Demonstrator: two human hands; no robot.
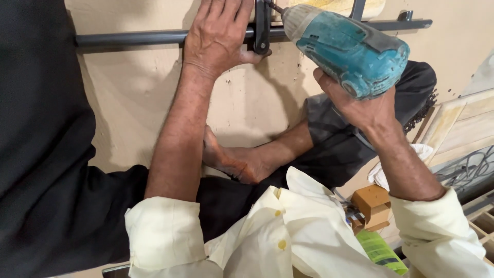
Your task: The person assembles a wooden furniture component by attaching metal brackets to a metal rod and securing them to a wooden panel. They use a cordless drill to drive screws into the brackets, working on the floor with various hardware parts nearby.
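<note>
- Left hand (218,36): fingers flat and together, pressing the dark metal bar (134,38) beside its bracket (262,25).
- Right hand (360,105): fingers clamped around the teal drill (350,51), bit at the bracket's upper edge.
- Bare floor (247,108) lies below the bar; 1 foot (234,159) rests there.

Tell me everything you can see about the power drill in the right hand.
The power drill has a teal plastic body, scuffed and dusty, with a pale grey nose and a dark bit. The right hand wraps its handle from below. It is tilted, the bit pointing up-left toward the black bracket on the dark metal bar, which the left hand steadies.
</note>
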